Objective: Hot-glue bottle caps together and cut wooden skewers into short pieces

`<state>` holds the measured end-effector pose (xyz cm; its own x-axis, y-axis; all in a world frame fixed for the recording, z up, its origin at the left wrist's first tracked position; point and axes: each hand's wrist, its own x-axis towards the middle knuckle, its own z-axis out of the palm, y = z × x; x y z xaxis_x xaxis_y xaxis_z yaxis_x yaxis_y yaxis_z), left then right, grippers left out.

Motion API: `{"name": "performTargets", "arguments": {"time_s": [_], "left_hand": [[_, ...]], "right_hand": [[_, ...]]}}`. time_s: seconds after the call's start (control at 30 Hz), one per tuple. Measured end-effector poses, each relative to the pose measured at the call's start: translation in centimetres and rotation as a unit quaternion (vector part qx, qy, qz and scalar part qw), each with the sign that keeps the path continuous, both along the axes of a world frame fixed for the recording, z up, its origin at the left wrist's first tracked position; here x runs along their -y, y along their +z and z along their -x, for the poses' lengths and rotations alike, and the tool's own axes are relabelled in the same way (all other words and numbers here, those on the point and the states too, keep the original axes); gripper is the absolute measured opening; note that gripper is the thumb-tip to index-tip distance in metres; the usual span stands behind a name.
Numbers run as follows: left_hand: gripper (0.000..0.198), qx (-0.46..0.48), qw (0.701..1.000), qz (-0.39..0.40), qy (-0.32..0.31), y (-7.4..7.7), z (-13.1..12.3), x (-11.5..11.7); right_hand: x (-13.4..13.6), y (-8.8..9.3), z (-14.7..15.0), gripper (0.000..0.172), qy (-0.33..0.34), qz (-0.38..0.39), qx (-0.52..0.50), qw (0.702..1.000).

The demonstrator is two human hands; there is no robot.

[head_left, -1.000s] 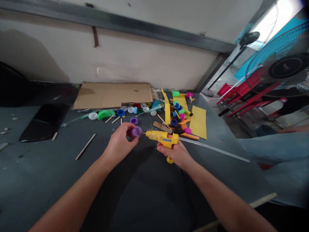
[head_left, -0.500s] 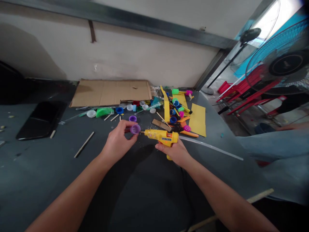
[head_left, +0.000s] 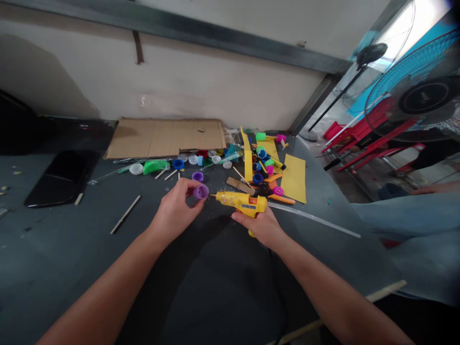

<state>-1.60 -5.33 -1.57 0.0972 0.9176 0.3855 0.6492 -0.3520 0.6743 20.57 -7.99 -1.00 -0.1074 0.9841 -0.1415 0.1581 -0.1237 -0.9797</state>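
Observation:
My left hand pinches a purple bottle cap between thumb and fingers, its open side turned toward the right. My right hand grips the handle of a yellow glue gun, whose nozzle points left and ends just short of the cap. A long clear glue stick trails out of the gun's back to the right. Another purple cap lies on the dark table just beyond my left hand.
Several coloured caps, wooden sticks and yellow paper sheets are scattered behind the gun. A flat cardboard sheet lies by the wall, a black tablet at the left. A fan and red chairs stand at the right.
Both hands have stayed nearly in place. The cap has turned slightly in my left fingers, and the gun's nozzle remains close to it.

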Motion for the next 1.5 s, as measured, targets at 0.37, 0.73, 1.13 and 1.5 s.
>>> {"name": "performTargets", "arguments": {"time_s": [0.37, 0.73, 1.13, 1.5], "left_hand": [[0.024, -0.003, 1.0, 0.004, -0.008, -0.3, 0.3, -0.2], [0.026, -0.029, 0.999, -0.001, -0.037, -1.0, 0.5, -0.3], [0.025, -0.069, 0.994, -0.049, -0.074, -1.2, 0.4, -0.2], [0.025, -0.068, 0.995, -0.041, -0.067, -1.1, 0.5, -0.2]], "right_hand": [[0.1, 0.6, 0.0, 0.032, 0.031, 0.038, 0.061, 0.997], [0.2, 0.8, 0.2, 0.031, 0.023, 0.057, 0.055, 0.997], [-0.1, 0.7, 0.0, 0.034, 0.032, 0.019, 0.062, 0.997], [0.0, 0.4, -0.2, 0.033, 0.045, -0.006, 0.101, 0.994]]}}
